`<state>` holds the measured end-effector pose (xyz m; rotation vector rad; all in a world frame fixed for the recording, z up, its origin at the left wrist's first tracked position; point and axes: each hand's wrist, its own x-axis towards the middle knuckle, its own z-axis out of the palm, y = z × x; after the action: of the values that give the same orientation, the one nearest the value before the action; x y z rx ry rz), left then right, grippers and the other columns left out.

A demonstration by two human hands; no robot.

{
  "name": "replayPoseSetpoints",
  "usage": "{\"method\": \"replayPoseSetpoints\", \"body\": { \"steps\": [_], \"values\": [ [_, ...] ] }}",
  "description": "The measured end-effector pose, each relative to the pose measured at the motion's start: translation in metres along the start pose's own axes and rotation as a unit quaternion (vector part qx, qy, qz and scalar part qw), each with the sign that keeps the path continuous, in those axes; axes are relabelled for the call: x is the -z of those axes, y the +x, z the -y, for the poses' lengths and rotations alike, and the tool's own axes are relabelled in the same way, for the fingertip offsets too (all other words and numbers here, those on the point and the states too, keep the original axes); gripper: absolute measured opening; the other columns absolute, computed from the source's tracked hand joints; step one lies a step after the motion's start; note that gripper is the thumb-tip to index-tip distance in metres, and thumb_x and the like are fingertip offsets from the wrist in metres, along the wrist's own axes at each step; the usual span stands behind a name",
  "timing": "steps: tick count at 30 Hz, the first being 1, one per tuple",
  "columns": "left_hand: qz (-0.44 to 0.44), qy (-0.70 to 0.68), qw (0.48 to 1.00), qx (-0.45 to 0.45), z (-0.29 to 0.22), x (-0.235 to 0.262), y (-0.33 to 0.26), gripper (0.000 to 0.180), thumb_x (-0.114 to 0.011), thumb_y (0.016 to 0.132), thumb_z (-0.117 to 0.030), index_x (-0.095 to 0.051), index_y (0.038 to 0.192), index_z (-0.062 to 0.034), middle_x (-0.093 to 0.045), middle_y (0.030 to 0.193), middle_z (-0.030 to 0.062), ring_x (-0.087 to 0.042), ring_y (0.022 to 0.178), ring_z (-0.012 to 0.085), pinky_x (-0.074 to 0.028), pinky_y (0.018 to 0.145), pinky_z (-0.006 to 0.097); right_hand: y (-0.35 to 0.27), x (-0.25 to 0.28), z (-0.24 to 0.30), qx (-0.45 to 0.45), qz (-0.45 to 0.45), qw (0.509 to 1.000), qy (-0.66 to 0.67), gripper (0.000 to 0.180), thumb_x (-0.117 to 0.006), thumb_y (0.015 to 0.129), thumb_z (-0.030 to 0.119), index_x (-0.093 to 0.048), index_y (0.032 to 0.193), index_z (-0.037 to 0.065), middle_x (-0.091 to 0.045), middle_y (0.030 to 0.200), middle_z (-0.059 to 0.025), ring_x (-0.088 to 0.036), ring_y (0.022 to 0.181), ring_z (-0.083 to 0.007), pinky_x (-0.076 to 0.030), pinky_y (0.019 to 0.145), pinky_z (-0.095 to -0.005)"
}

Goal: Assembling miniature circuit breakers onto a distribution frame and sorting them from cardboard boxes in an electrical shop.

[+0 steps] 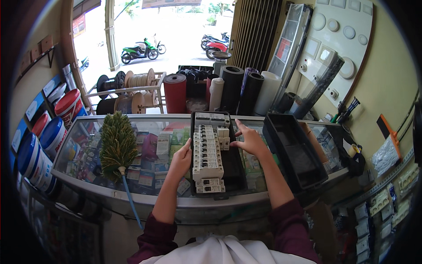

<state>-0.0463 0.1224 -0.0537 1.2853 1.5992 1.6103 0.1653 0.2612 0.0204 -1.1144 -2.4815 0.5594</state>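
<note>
A black tray (237, 169) lies on the glass counter in front of me, with a long row of white circuit breakers (208, 152) standing in it. Grey breakers (212, 119) sit at its far end, a small pair of white ones (223, 138) to the right of the row, and another white breaker (210, 185) at the near end. My left hand (180, 160) is closed at the tray's left edge, thumb up along the side, other fingers mostly hidden. Over the tray's right edge, my right hand (250, 140) has thumb and index finger apart, the thumb close to the small pair.
A feather-like duster (118, 141) with a blue handle lies on the counter (154, 200) at left. Right of the tray is another black tray (296, 154). Rolls of sheeting (176, 93) and cable spools (140, 79) stand beyond, paint buckets (37, 154) at far left.
</note>
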Motion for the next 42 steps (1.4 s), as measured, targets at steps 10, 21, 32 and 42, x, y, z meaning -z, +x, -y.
{"method": "replayPoseSetpoints", "body": {
  "steps": [10, 21, 32, 42],
  "values": [
    [0.007, 0.0, 1.0, 0.002, 0.003, 0.001, 0.0, 0.041, -0.042, 0.089, -0.008, -0.041, 0.13, -0.0022, -0.059, 0.076, 0.0109, -0.05, 0.068, 0.0077, -0.042, 0.066, 0.021, 0.004, -0.025, 0.015, 0.029, 0.023, 0.992, -0.125, 0.093, -0.079, 0.056, 0.04, -0.037, 0.135, 0.016, -0.042, 0.134, -0.0144, -0.031, 0.13, -0.0278, -0.013, 0.1, -0.0677],
    [0.004, 0.021, 1.0, -0.005, 0.003, 0.002, 0.0, 0.042, -0.042, 0.089, -0.007, -0.04, 0.13, -0.0021, -0.061, 0.079, 0.0146, -0.052, 0.07, 0.0098, -0.042, 0.069, 0.022, 0.006, -0.031, 0.012, 0.036, 0.008, 0.996, -0.084, 0.087, -0.079, 0.056, 0.035, -0.04, 0.133, 0.019, -0.045, 0.131, -0.0167, -0.035, 0.128, -0.0266, -0.012, 0.1, -0.0689],
    [-0.014, 0.063, 0.998, 0.021, -0.001, 0.001, -0.002, 0.042, -0.045, 0.089, -0.009, -0.042, 0.13, -0.0015, -0.057, 0.08, 0.0073, -0.046, 0.065, 0.0087, -0.041, 0.062, 0.023, -0.037, -0.002, 0.017, 0.024, -0.069, 0.997, -0.014, 0.102, -0.075, 0.06, 0.048, -0.023, 0.141, 0.014, -0.048, 0.129, -0.0148, -0.034, 0.128, -0.0305, -0.016, 0.101, -0.0644],
    [-0.216, -0.08, 0.963, -0.138, -0.063, 0.012, -0.038, 0.027, -0.049, 0.09, -0.019, -0.056, 0.111, -0.0026, -0.048, 0.069, 0.0007, -0.041, 0.054, 0.0071, -0.034, 0.048, 0.023, -0.207, -0.008, 0.022, 0.061, -0.307, 0.923, 0.223, 0.032, -0.065, 0.081, 0.015, -0.059, 0.109, 0.002, -0.066, 0.098, -0.0118, -0.063, 0.093, -0.0195, -0.046, 0.082, -0.031]
  ]
}}
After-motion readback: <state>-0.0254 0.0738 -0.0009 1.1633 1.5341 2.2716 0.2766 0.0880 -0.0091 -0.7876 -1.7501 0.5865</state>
